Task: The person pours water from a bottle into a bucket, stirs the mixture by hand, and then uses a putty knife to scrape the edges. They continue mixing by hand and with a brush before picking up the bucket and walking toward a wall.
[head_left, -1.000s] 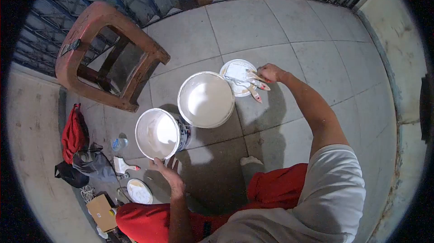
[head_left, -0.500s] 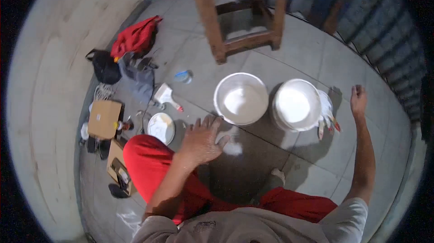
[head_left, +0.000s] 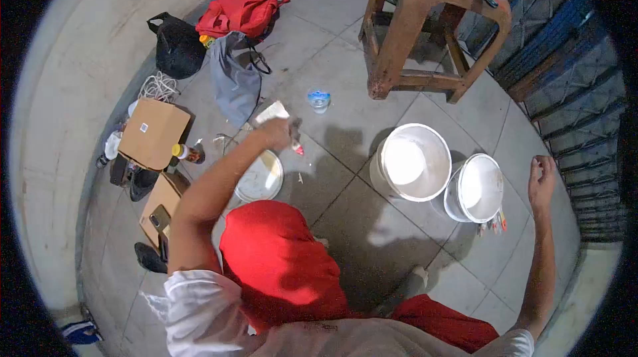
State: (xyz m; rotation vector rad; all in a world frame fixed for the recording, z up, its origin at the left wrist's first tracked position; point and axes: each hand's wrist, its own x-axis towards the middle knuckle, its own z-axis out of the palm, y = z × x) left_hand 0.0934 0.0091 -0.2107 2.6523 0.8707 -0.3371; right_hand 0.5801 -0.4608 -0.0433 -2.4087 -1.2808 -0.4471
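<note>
My left hand (head_left: 274,134) reaches down at the left, right over a paintbrush (head_left: 272,112). The brush's pale bristles show beyond the hand, and its red handle tip sticks out on the near side. My fingers are mostly hidden there, and I cannot tell whether they grip the handle. Just below that hand lies a round white lid (head_left: 260,181) with smears on it. Off to the right, my right hand (head_left: 541,182) hangs with curled fingers and nothing showing in them. It is nearest to two white buckets (head_left: 435,191) (head_left: 495,214) with a bright white inside.
A small clear cup (head_left: 319,100) stands beyond the brush. The brown stool (head_left: 399,81) is at the back, near the metal shutter. Along the left wall are a cardboard box (head_left: 156,132), a grey bag (head_left: 234,81), red cloth (head_left: 242,15) and black cap (head_left: 179,48). Brushes (head_left: 493,226) lie by the right bucket.
My left hand has moved from beside the buckets out to the paintbrush at the left. The view has turned left, so the buckets and stool sit further right. My right hand stays curled.
</note>
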